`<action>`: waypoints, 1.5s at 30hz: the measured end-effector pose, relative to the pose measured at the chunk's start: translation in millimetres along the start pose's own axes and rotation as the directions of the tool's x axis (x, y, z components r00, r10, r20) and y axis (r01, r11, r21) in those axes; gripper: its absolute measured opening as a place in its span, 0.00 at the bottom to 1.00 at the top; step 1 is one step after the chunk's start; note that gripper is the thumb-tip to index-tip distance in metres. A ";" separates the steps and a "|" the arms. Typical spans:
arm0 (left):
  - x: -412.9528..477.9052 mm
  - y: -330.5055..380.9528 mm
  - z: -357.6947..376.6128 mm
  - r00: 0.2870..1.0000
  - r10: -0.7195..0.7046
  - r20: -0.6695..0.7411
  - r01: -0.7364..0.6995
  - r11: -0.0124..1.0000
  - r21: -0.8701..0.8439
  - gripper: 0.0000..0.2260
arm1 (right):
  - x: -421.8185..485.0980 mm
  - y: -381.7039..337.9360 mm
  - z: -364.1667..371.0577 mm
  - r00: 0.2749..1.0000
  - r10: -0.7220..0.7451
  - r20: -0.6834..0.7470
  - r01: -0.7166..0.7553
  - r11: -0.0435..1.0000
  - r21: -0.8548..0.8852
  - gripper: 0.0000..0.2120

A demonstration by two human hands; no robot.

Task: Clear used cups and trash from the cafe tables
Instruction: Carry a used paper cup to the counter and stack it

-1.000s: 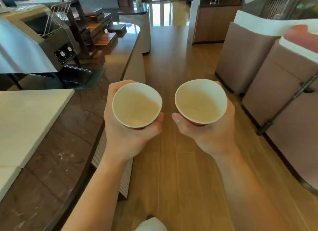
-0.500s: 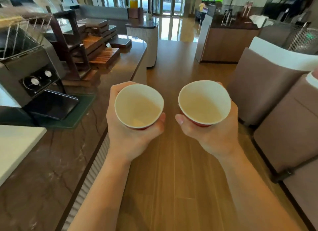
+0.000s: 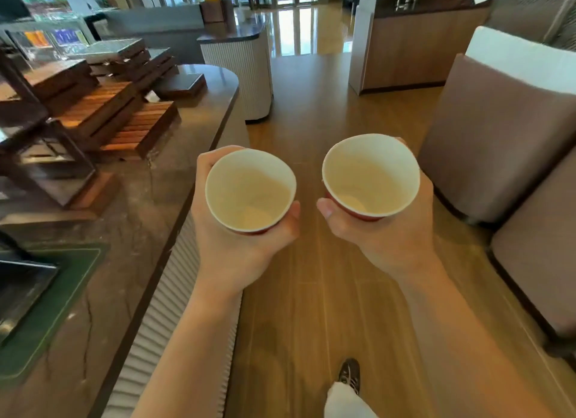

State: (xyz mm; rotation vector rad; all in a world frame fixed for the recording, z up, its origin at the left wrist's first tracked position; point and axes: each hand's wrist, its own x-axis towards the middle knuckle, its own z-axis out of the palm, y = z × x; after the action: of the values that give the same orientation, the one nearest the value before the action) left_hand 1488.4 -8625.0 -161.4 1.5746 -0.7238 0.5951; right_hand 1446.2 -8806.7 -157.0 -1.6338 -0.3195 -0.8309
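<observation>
Two red paper cups with pale insides are held up in front of me, side by side over the wooden floor. My left hand (image 3: 237, 246) grips the left paper cup (image 3: 249, 190) from below, thumb on its right side. My right hand (image 3: 383, 240) grips the right paper cup (image 3: 371, 174) the same way, thumb on its left side. Both cups look empty and stand nearly upright, tilted slightly toward me.
A dark marble counter (image 3: 131, 205) runs along the left, carrying stacked wooden trays (image 3: 124, 118) and a black appliance on a green mat (image 3: 46, 308). Upholstered seats (image 3: 498, 143) line the right. A wooden-floor aisle (image 3: 311, 293) leads ahead toward a rounded counter (image 3: 243, 75) and a service cabinet (image 3: 405, 43). My shoe (image 3: 349, 375) shows below.
I have walked forward along the aisle: the appliance and trays slid toward me on the left, the seats came closer. Both hands keep the same hold on the cups.
</observation>
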 end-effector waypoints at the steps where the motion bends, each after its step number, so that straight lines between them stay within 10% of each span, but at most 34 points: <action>1: 16.0 -12.1 12.6 1.000 0.015 0.010 -0.016 1.000 0.012 0.30 | 17.1 14.8 -4.8 1.000 -0.005 -0.006 0.005 1.000 0.007 0.28; 45: 664.0 -638.2 529.3 0.987 0.025 0.160 0.002 0.986 -0.165 0.33 | 726.9 670.8 -215.3 0.969 0.044 -0.243 -0.079 0.988 -0.137 0.29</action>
State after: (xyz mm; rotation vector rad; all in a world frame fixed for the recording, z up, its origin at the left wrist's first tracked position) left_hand 2390.7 -9185.5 -168.1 1.4763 -0.8821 0.4073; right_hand 2303.2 -9345.6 -162.9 -1.6474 -0.0383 -1.0123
